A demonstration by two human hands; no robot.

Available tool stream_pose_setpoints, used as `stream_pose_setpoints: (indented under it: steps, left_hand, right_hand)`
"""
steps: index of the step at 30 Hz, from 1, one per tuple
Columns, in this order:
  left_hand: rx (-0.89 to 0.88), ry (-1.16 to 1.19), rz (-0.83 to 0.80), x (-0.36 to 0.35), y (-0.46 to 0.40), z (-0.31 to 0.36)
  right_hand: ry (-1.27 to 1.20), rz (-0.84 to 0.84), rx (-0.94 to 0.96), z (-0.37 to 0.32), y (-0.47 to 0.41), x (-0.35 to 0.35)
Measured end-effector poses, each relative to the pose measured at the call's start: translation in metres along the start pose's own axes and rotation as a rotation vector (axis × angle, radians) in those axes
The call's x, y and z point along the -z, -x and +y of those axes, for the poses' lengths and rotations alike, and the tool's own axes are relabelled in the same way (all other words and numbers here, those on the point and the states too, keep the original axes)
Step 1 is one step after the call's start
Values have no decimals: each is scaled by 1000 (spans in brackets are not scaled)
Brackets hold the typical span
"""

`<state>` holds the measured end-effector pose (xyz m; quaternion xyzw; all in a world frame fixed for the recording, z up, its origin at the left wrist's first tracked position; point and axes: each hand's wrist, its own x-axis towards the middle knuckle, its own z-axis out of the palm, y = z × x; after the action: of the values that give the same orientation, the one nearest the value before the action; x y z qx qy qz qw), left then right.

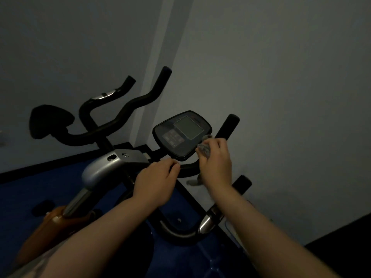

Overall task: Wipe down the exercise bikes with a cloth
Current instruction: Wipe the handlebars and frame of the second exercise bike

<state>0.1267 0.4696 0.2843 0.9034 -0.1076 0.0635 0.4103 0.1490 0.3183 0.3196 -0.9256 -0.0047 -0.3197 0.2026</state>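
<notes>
- Cloth (204, 147) is sitting bunched in the right hand (215, 165), whose fingers are curling round it and pressing it against the lower right edge of the console (182, 133) on the nearer exercise bike.
- Left hand (155, 184) is resting on the handlebar (187, 169) just below the console, fingers curling loosely over the bar and steadying it; whether they are closing fully round it cannot be told.
- Buttons (173, 138) are lying near the cloth's path, so a firm swipe across them is risking a pressed key or a changed setting.
- A tail of the cloth is hanging below the right wrist; it is likely to snag on the bar as the hand is sweeping.
- The wad is covering only a small patch, so the screen (188, 127) is liable to end up streaked or partly missed unless the cloth is being spread.
- Dim light is making smears hard to judge, so skipped spots are a real chance.
- The second bike's handlebars (128, 105), further back to the left, are waiting too and could be overlooked.
</notes>
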Motion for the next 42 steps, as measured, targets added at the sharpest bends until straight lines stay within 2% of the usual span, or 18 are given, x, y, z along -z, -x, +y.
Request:
stream_pose_setpoints:
  steps: [2,6,8,11,14,15,17,19,20,24,25,28,30,31,34,35,39,42]
  left_hand:
    - [7,-4,-2,0,0,0]
    - [26,125,-16,8,0,0]
    - [41,123,-29,17,5,-9]
    - [38,21,-18,31,15,-29]
    - [8,34,29,40,28,-42]
    - [14,45,28,42,33,-44]
    - [40,81,34,44,44,-52]
    - [70,144,56,44,55,-60]
    - [91,189,70,44,61,-63]
    - [262,486,162,37,80,-69]
    - [303,540,180,35,81,-71]
    - [347,630,237,32,78,-75]
    - [343,626,240,33,77,-73]
    - [342,625,240,34,78,-72]
    - [362,670,269,35,80,-70]
    - [364,683,278,34,80,-70]
    - [352,697,281,33,80,-72]
    - [395,717,319,34,82,-71]
  right_hand:
    - [-11,-70,24,4,-17,18]
    - [-58,95,-119,-19,17,-3]
    - [-137,35,-96,-39,43,-17]
    - [-153,-65,-79,-33,29,0]
    - [-156,131,-255,-25,22,8]
    - [-164,143,-302,-34,36,-1]
    - [-225,11,-267,-68,70,-24]
    - [-285,-156,-137,-86,82,-34]
    - [-271,-167,-113,-83,73,-30]
    - [-101,60,-284,-57,40,-9]
    - [-94,45,-303,-65,49,-14]
    - [-150,-252,-112,-103,79,-42]
    - [-121,-386,-12,-101,68,-38]
    - [-98,-383,-23,-94,55,-32]
    - [31,-155,-94,-72,44,-20]
    - [43,-155,-70,-76,51,-22]
    - [-24,-526,311,-107,63,-35]
    - [-161,-617,289,-107,28,-24]
